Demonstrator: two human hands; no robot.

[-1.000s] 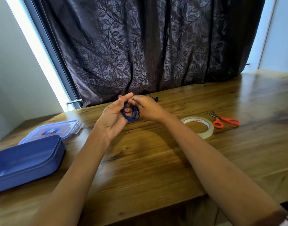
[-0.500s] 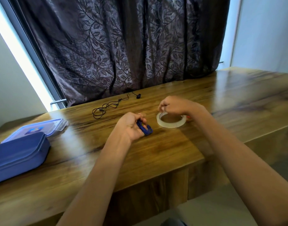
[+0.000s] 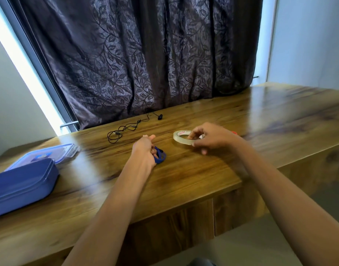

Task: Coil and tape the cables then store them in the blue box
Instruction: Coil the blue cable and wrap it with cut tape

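Since a second ago, parts the two hands: takes the right hand (image 3: pixel 212 138) off the coil and across to the tape roll (image 3: pixel 181 138), and lowers the left hand (image 3: pixel 144 150) with the blue cable (image 3: pixel 161 156) to the table (image 3: pixel 184 179), just left of the tape roll and a little nearer. Grips the blue cable in curled left fingers as a small tight bundle, with one fingertip raised clear of it. Curls the right fingers round the right side of the tape roll, some over its outer face and some into the ring; cannot tell whether a free end of tape is found yet. Hides most of the scissors (image 3: pixel 235 132) behind the right hand, just right of the tape roll, with only a red tip showing. Leaves the black cable (image 3: pixel 126 129) loose and uncoiled, beyond the tape roll and to its left, near the curtain (image 3: pixel 145 64). Has the blue box (image 3: pixel 22 187) well to the left of the tape roll with its lid (image 3: pixel 47 152) off and lying just behind it; cannot tell from this angle what is inside. Reads as an early stage: one cable coiled, by the look of it, but not taped. Needs, for the rest, a strip pulled and cut, the blue cable bound and boxed, then the black cable coiled, taped and boxed likewise.
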